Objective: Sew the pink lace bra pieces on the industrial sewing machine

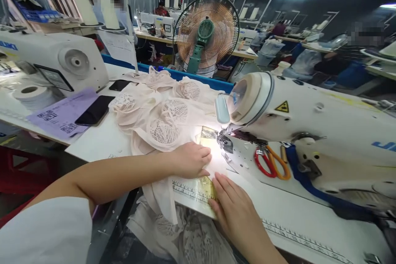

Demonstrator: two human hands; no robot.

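Observation:
My left hand [191,160] rests at the sewing area with its fingers curled down and pressed together. Whatever they pinch is hidden under them. Pale bras with lace cups [163,130] lie heaped just beyond it, and light fabric hangs over the table edge below my forearm. My right hand [232,199] lies on the tabletop near the front edge, fingers stretched out and thumb apart, next to a yellowish tape patch [206,187]. Ahead of both hands is the lit presser foot [227,144] of a white sewing machine [309,119].
Red-and-orange-handled scissors [272,163] lie right of the needle area. At left are a black phone [95,110], a purple sheet [62,111] and a white roll [35,97]. More lace garments [185,235] hang below the table edge. A large fan [206,33] stands behind.

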